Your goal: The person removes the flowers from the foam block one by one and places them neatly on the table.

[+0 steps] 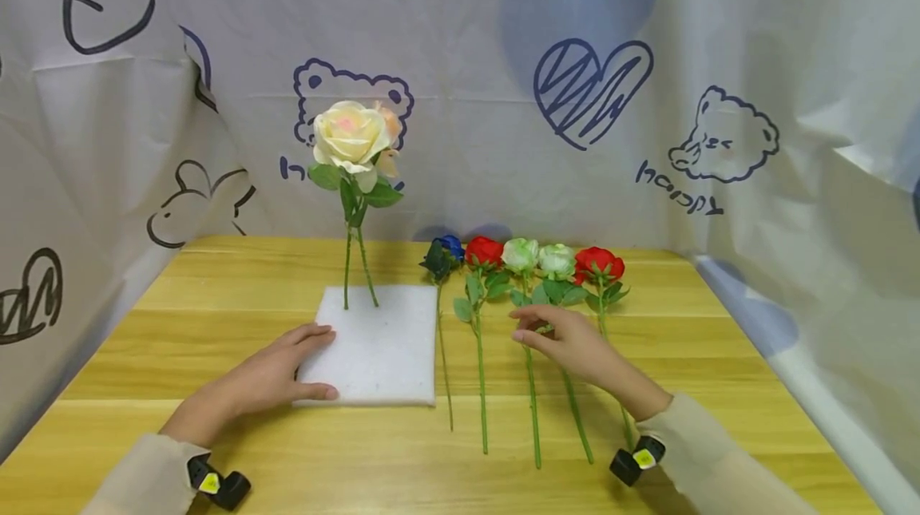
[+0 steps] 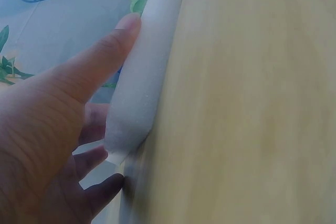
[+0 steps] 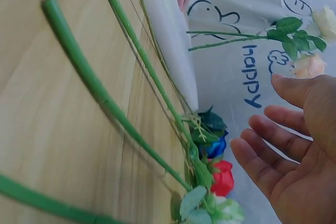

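Note:
My left hand (image 1: 276,367) rests against the left side of a white foam block (image 1: 381,363), thumb on its top near the front edge (image 2: 142,72) and fingers spread at the side. Two roses stand upright in the block: a cream rose (image 1: 350,140) in front and a peach rose (image 1: 390,128) partly hidden behind it. My right hand (image 1: 571,339) hovers over the lying stems, fingers loosely bent and holding nothing in the right wrist view. Beneath and around it lie pale green roses (image 1: 521,255) and a red rose (image 1: 600,263) with green stems.
Left of the right hand lie another red rose (image 1: 485,251) and a blue rose (image 1: 450,247), its thin stem beside the block. All the lying flowers point to the back of the wooden table (image 1: 216,291). A white curtain (image 1: 460,36) with drawings hangs behind.

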Motion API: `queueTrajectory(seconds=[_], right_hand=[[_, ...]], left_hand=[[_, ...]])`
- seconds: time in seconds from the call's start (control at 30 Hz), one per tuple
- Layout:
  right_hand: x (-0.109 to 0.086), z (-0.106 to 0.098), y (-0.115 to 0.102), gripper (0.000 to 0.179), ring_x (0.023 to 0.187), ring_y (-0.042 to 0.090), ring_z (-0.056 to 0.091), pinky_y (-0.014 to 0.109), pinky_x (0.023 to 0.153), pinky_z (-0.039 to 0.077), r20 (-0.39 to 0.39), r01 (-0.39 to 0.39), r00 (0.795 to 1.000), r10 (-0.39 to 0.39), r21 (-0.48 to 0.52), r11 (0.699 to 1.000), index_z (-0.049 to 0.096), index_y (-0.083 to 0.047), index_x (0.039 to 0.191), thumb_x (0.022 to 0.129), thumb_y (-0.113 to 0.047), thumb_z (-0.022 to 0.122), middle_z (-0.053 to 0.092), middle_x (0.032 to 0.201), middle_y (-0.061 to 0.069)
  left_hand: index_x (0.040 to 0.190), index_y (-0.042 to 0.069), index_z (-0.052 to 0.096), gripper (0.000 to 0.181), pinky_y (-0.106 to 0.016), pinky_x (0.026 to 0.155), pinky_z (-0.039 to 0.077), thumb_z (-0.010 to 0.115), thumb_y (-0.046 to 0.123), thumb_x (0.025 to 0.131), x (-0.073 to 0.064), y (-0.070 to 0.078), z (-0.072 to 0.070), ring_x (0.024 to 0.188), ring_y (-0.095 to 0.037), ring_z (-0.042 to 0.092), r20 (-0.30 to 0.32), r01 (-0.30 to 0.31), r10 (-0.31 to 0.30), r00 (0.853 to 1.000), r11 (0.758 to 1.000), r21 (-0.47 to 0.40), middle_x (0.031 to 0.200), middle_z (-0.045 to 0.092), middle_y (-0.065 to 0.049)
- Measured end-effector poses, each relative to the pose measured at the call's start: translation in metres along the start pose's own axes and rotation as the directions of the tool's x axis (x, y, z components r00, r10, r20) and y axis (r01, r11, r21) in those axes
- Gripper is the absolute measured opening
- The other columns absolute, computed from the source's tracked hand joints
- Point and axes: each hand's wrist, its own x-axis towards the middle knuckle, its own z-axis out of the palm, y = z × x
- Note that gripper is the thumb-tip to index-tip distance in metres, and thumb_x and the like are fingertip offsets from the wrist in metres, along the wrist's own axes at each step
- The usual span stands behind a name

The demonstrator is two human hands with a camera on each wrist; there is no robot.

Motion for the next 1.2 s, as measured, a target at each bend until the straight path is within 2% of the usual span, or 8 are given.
queueTrajectory(seconds=[0.2, 0.47, 0.6, 0.83, 1.2], right_hand=[[0.017, 0.007, -0.01, 0.041, 0.103, 0.013, 0.061, 0.037, 0.086, 0.054, 0.025, 0.015, 1.0, -0.015, 0.01, 1.0, 0.061, -0.016, 0.133, 0.097, -0.037, 0.061, 0.066, 0.112, -0.003], [0.039, 0.02, -0.02, 0.043, 0.106, 0.017, 0.061, 0.034, 0.087, 0.054, 0.039, 0.06, 0.997, -0.063, 0.091, 0.994, 0.06, -0.011, 0.133, 0.098, -0.036, 0.061, 0.065, 0.118, 0.007], [0.048, 0.026, -0.025, 0.042, 0.105, 0.014, 0.061, 0.033, 0.087, 0.054, 0.026, 0.056, 0.998, -0.059, 0.091, 0.994, 0.061, -0.014, 0.132, 0.097, -0.037, 0.061, 0.066, 0.117, 0.004], [0.065, 0.037, -0.033, 0.041, 0.102, 0.011, 0.061, 0.032, 0.088, 0.053, 0.008, 0.086, 0.996, -0.087, 0.067, 0.994, 0.061, -0.012, 0.132, 0.098, -0.035, 0.061, 0.066, 0.109, -0.003], [0.093, 0.055, -0.046, 0.033, 0.102, 0.012, 0.062, 0.031, 0.088, 0.052, 0.033, 0.101, 0.994, -0.103, 0.073, 0.992, 0.065, -0.014, 0.125, 0.097, -0.032, 0.063, 0.066, 0.109, -0.004]], left_hand=[[0.147, 0.0, 0.042, 0.101, -0.058, 0.106, 0.034, 0.06, 0.073, 0.079, 0.0, -0.001, 0.0, 0.136, -0.044, 0.034, -0.003, -0.003, 0.003, 1.0, 1.0, -0.003, 0.15, 0.036, -0.02], [0.147, 0.001, 0.042, 0.1, -0.059, 0.106, 0.034, 0.06, 0.073, 0.079, 0.001, -0.001, 0.0, 0.136, -0.044, 0.034, -0.003, -0.002, 0.002, 1.0, 1.0, -0.002, 0.151, 0.036, -0.019], [0.148, 0.003, 0.041, 0.099, -0.058, 0.106, 0.034, 0.06, 0.072, 0.08, 0.001, -0.001, 0.0, 0.137, -0.043, 0.034, -0.003, 0.004, -0.004, 1.0, 1.0, 0.003, 0.151, 0.036, -0.018], [0.147, 0.003, 0.044, 0.089, -0.057, 0.106, 0.035, 0.054, 0.068, 0.087, 0.001, -0.001, 0.001, 0.136, -0.041, 0.036, -0.026, -0.013, 0.015, 1.0, 0.998, 0.065, 0.15, 0.038, -0.017], [0.148, 0.005, 0.042, 0.095, -0.056, 0.106, 0.036, 0.056, 0.073, 0.082, 0.001, -0.004, 0.007, 0.136, -0.04, 0.036, -0.047, -0.006, 0.009, 0.999, 0.998, 0.055, 0.152, 0.036, -0.016]])
